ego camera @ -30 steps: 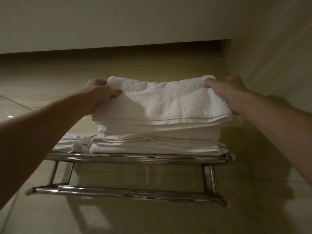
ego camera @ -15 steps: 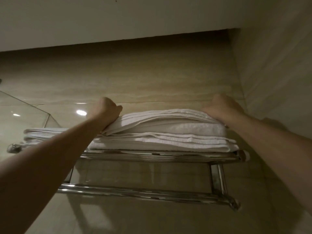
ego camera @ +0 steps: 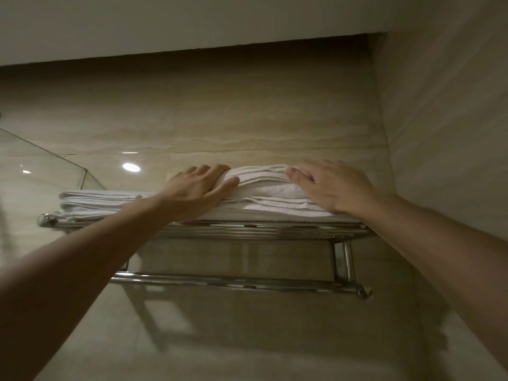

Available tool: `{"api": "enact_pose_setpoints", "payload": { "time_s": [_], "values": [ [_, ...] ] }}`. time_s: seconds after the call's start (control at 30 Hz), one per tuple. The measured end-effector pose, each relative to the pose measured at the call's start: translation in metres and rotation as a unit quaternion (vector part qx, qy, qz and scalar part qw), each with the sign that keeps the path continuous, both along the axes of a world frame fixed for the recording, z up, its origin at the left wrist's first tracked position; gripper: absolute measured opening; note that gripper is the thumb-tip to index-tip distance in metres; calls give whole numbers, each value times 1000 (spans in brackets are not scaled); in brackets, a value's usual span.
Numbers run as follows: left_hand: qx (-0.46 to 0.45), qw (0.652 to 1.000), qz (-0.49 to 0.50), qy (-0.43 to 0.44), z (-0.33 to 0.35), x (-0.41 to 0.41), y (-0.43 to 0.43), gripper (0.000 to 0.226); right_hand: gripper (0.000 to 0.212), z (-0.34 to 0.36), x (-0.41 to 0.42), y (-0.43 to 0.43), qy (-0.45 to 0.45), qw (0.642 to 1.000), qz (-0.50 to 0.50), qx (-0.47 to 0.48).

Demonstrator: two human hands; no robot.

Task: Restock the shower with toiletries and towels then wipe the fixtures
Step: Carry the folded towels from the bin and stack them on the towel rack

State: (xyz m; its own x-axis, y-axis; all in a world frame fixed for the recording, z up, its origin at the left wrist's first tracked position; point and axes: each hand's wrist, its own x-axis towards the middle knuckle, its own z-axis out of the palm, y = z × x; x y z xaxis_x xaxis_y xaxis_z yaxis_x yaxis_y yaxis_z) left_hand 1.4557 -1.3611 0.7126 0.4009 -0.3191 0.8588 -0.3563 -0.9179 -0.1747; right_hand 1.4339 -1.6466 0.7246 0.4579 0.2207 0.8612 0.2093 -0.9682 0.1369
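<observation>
- Two bare hands are pressing down on the top towel (ego camera: 264,178), a folded white one lying on the stack of towels (ego camera: 275,207) at the right half of the chrome rack (ego camera: 247,229).
- The left hand (ego camera: 198,188) is resting flat on the towel's left end, with its fingers stretched out and close together and its thumb lying along the front fold. It is gripping nothing.
- The right hand (ego camera: 330,185) is lying palm down over the right end, fingers straight and slightly spread. It too is clasping nothing and is only pushing on the cloth.
- Between the hands the top towel is bulging up a little, its folded edges showing as ridges.
- A flatter pile of white linen (ego camera: 96,200) is sitting on the left half of the rack, beside the taller stack. In this dim light it is hard to say how many pieces are in it.
- The rack is hanging on a beige tiled wall (ego camera: 247,119), with a lower rail (ego camera: 233,283) running beneath the shelf bars.
- A glass panel (ego camera: 33,166) is standing at the left edge, and a round lamp reflection (ego camera: 131,167) is shining on the tile above the flat pile.
</observation>
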Motion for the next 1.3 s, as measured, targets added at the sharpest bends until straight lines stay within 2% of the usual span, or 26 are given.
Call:
{"api": "enact_pose_setpoints", "payload": {
  "time_s": [0.17,0.3,0.5,0.77,0.93,1.03,1.2,1.3],
  "values": [
    [-15,999,33,37,-32,-27,6,98,70,-37,-7,21,-14,995,-78,65],
    [-45,998,14,41,-54,-54,15,72,73,-67,-31,31,-13,994,-79,69],
    [-51,997,-13,55,-108,-91,49,56,59,-117,-80,51,32,996,-47,69],
    [-102,966,11,238,-248,-150,99,52,55,-253,-134,81,127,989,-1,69],
    [-115,922,47,367,-383,-197,137,51,53,-375,-176,103,269,960,-9,71],
    [-170,874,58,452,-476,-238,156,48,52,-456,-205,113,367,928,-15,66],
    [-283,777,104,552,-625,-325,192,47,68,-591,-251,131,539,836,4,100],
    [-352,716,142,585,-704,-394,206,40,70,-667,-280,137,621,776,14,105]
  ]
}}
